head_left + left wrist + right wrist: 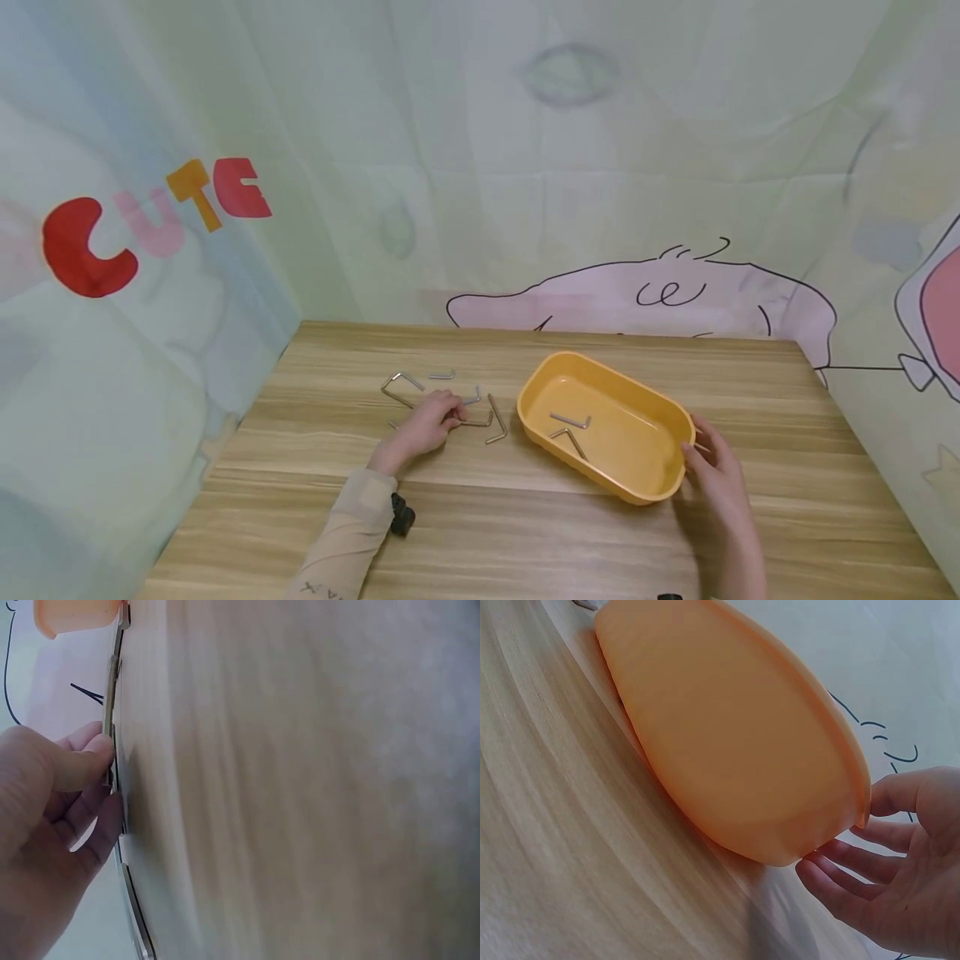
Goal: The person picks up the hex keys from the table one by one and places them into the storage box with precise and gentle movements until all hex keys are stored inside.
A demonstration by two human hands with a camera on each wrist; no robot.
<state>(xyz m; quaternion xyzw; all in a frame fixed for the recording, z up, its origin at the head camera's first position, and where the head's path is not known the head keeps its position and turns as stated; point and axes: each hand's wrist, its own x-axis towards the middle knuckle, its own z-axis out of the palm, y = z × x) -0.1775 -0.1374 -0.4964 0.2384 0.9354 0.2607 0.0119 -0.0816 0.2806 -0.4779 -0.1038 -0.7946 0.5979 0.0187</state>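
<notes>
My left hand [429, 425] pinches a bronze-coloured hex key [476, 423] between thumb and fingers, low over the table. The left wrist view shows the key's thin shaft [111, 697] running out past the fingertips. Around this hand lie several loose hex keys, among them a bronze one [498, 423] to its right and a small silver one [442, 377] behind. My right hand [718, 471] grips the right end of a yellow plastic tray [630, 454], thumb at the rim and fingers against the outer wall. Inside the tray rest a silver hex key [570, 419] and a bronze one [575, 444].
The wood-grain table [495, 542] ends at the back against a printed curtain [480, 208], which also hangs along both sides. A bronze hex key [397, 399] and a silver one [412, 382] lie close together left of the left hand.
</notes>
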